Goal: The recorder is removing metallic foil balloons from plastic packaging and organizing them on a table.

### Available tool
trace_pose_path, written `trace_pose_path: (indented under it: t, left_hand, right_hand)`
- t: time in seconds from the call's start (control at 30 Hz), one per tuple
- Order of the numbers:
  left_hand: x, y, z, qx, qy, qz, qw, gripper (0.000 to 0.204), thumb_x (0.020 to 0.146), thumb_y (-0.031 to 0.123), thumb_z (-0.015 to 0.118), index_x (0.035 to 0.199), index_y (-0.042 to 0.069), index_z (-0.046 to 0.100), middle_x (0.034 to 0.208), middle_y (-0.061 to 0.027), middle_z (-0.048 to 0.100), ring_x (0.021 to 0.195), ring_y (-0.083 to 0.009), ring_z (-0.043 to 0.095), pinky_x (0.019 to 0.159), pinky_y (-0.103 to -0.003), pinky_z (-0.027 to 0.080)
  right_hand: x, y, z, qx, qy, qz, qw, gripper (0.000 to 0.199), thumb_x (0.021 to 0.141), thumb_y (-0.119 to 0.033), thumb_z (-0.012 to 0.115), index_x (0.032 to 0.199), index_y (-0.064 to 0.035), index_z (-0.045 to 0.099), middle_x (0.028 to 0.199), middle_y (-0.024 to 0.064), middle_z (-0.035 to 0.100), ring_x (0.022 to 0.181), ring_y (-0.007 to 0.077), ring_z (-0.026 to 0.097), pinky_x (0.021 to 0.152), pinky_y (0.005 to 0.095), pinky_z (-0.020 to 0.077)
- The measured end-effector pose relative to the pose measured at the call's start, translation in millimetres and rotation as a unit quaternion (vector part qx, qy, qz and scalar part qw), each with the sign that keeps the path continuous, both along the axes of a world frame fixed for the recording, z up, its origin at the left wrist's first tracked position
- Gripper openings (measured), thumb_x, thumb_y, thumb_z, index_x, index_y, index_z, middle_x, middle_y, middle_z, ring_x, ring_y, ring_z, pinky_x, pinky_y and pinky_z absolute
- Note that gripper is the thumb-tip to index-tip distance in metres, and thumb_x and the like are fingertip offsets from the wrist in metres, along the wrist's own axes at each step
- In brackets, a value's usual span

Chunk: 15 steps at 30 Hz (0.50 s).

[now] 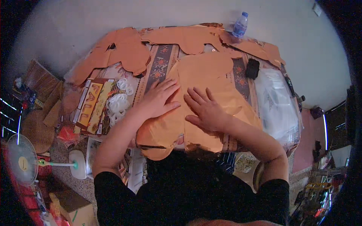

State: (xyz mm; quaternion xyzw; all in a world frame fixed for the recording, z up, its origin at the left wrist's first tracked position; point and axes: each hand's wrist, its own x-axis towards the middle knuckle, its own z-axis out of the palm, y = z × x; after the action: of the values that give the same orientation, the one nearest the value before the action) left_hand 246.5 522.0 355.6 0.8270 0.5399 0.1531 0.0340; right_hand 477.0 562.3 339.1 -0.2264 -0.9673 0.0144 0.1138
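The cloth-covered table [163, 62] extended beyond the copper foil piece [175, 122] on its left, right and far sides. The foil piece lay flat at the near middle of the table, its long axis running away from the person and its near end divided into two lobes. Further foil shapes [181, 37] lay along its far side. Clear plastic bags [277, 103] were stacked to its right; a printed package [95, 105] lay to its left.

The left hand [163, 98] rested palm down on the foil piece's left half, the right hand [205, 111] on its right half. Fingers were extended, the right set fanned out, both thumbs apart; neither hand pinched anything. The hands sat side by side across the long axis, equally near its midline.

White rings [118, 105] were heaped between the package and the foil piece. A bottle [240, 26] stood beyond its far right corner, and a small black object [252, 69] lay nearer, just right of it.

Both palms were hidden, so contact pressure could not be determined. The foil piece's layering under the hands was unclear.
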Motion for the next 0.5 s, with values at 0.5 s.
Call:
trace_pose_path:
  t: [0.5]
  left_hand:
    - [16,38,-16,0.061,-0.091,0.015,0.994,0.04,0.087,0.021,0.056,0.121,0.001,0.051,0.128,-0.0179,0.048,0.12,-0.0331,0.044,0.101,-0.04,0.035]
  right_hand:
    - [-6,-10,1,0.019,-0.011,-0.015,1.0,0.071,0.086,-0.046,0.049,0.138,-0.002,0.03,0.141,0.0193,0.033,0.132,0.0357,0.028,0.106,0.0554,0.0188]
